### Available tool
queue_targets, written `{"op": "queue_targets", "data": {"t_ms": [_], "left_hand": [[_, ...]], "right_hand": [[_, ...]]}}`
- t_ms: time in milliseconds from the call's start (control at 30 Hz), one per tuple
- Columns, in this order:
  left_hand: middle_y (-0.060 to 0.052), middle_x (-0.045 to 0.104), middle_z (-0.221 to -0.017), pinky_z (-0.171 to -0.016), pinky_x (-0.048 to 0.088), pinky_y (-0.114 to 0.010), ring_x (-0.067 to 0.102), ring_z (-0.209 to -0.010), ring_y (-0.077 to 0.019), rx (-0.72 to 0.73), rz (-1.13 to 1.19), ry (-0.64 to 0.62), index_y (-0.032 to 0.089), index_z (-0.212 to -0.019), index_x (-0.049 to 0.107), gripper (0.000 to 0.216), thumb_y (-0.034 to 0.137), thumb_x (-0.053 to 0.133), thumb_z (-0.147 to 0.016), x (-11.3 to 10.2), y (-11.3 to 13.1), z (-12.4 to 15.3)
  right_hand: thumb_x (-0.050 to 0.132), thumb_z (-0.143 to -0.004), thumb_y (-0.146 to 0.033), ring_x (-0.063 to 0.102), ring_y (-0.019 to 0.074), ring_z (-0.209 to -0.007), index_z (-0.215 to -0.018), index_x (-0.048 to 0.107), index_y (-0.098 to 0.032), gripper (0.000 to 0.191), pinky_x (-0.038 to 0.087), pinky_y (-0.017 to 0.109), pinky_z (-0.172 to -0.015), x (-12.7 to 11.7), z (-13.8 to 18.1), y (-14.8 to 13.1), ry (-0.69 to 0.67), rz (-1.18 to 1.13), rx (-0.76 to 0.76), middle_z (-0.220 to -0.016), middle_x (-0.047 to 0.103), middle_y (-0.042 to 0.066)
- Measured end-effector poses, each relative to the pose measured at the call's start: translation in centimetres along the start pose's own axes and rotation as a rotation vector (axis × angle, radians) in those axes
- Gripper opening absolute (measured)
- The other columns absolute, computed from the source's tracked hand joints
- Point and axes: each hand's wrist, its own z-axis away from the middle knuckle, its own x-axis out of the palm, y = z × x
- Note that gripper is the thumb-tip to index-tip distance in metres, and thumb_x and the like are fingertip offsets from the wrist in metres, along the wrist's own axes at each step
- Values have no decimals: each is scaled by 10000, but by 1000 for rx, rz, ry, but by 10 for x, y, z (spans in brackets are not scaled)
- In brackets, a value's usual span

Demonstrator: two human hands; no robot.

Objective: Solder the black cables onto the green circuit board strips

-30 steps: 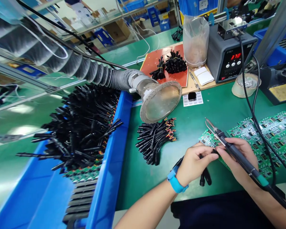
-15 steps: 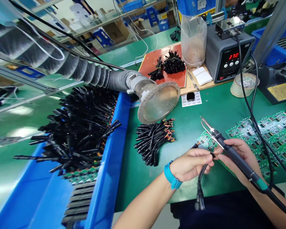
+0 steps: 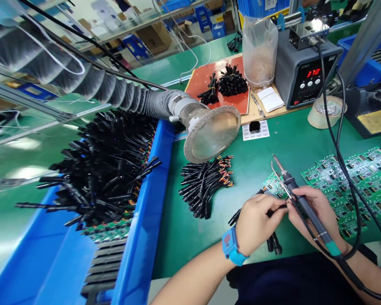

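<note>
Hands meet low and right of centre, at about 4 o'clock in the view, over the green table.

Far left, at 8 o'clock, sits a blue bin heaped with black leads. At centre is the funnel of a grey hose, mouth facing the work. Just below it, at 6 o'clock from the funnel, lies a loose bundle of the same leads.

Left hand, with a blue wristband, is clenched in a pinch on a black cable. The wire end is at the fingertips and the plug ends trail toward 6 o'clock on the table.

Right hand grips the soldering iron like a pen, its fingertips meeting the left hand's at the cable end. The iron's tip points to 11 o'clock, raised past a small board; whether it touches anything is not clear.

Right of that, at 3 o'clock, is a panel of boards. The solder station stands at 1 o'clock.

Judgement on doing this well:
- Keep the pinch close to the bare wire ends.
- Rest both wrists on the table.
- Keep the hot tip off fingers and insulation — the funnel looks well placed for fumes.
</note>
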Motion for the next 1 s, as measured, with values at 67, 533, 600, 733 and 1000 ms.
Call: {"op": "queue_targets", "data": {"t_ms": [67,533,600,733,1000], "left_hand": [[-22,654,-693,-671,450,-272,567,-666,-135,-50,92,9,170,-766,672,81,241,677,-726,1,0,0],[60,579,-572,-526,402,-194,516,-513,-77,-308,296,30,174,-857,541,271,231,728,-669,-18,1,-8],[41,588,-605,-526,405,-199,532,-541,-88,-252,38,0,175,-806,553,162,210,679,-710,-19,1,-4],[21,587,-628,-530,425,-220,548,-561,-114,-152,-319,-11,179,-785,540,71,141,581,-740,-14,-1,1],[-14,577,-725,-572,477,-260,555,-620,-137,-68,-445,-6,177,-796,530,72,159,558,-732,-6,-8,0]], "right_hand": [[627,-744,-170,630,120,-728,-1004,510,-231,292,537,273,-682,0,1,-1,19,0,8,-911,570,15],[577,-738,-10,603,211,-916,-1113,523,-221,434,494,381,-743,-44,27,3,-57,129,-258,-894,649,46],[581,-727,-9,613,197,-851,-1109,517,-202,432,493,373,-730,-52,33,6,-133,194,-349,-854,652,41],[557,-756,-83,615,166,-701,-1034,526,-217,310,513,330,-647,-59,40,6,-288,289,-426,-742,638,4],[549,-745,-85,582,157,-601,-1096,492,-248,391,523,325,-601,-56,42,5,-337,321,-448,-631,595,-24]]}}
